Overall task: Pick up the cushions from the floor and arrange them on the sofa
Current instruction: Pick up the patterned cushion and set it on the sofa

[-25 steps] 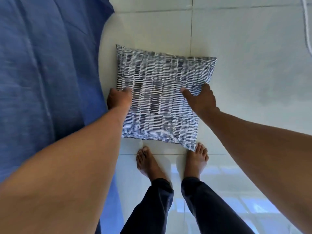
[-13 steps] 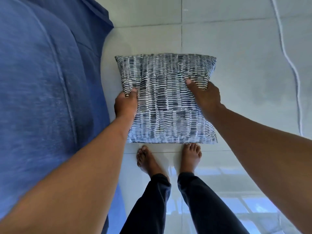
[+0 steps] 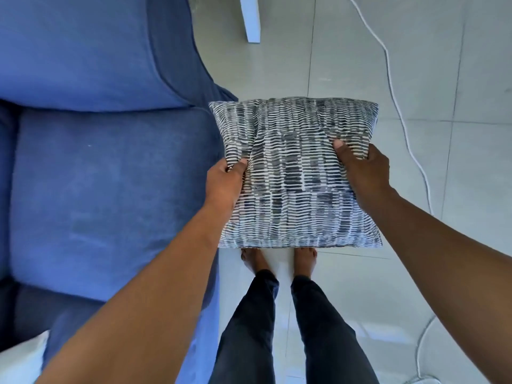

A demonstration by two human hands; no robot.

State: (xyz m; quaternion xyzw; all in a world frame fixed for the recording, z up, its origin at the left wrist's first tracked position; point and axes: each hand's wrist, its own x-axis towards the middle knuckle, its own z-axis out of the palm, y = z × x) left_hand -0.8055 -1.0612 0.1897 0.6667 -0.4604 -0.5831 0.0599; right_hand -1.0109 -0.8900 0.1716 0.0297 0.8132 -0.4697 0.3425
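A square cushion [image 3: 293,176] with a grey-and-white dashed pattern is held off the floor, level with the sofa's front edge. My left hand [image 3: 225,182] grips its left side, thumb on top. My right hand [image 3: 363,170] grips its right side the same way. The blue sofa [image 3: 110,176] fills the left of the view, with its seat cushion directly left of the held cushion and a back cushion [image 3: 91,48] above it.
A white cushion corner [image 3: 20,358] shows at the bottom left on the sofa. A white cable [image 3: 399,106] runs across the tiled floor at right. A white furniture leg [image 3: 250,18] stands at the top. My bare feet [image 3: 277,261] are below the cushion.
Both hands have lifted the patterned cushion up off the floor, and my view has risen, so more of the sofa seat and back shows.
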